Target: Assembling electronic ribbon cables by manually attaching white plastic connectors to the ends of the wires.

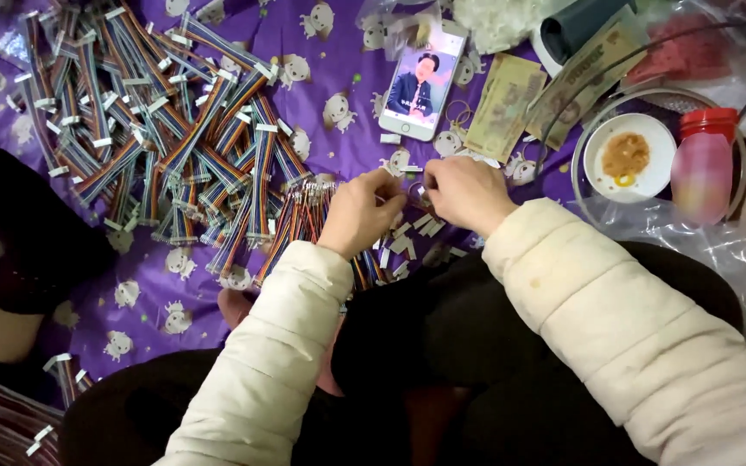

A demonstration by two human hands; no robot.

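Note:
My left hand (360,211) and my right hand (468,194) meet over a purple patterned cloth (157,293), fingertips pinched together on a small part (416,192) that is too small to make out. Under my left hand lies a bundle of multicoloured ribbon cables (300,220) with bare ends. Small white connector pieces (407,237) are scattered just below both hands. A big heap of finished ribbon cables with white connectors (157,129) covers the cloth to the left. Both arms wear cream padded sleeves.
A phone (422,82) showing a video lies beyond my hands, with banknotes (504,103) beside it. At right a round tray (740,185) holds a white dish (629,155) and a red-lidded jar (703,164). More cables (2,418) lie at the lower left.

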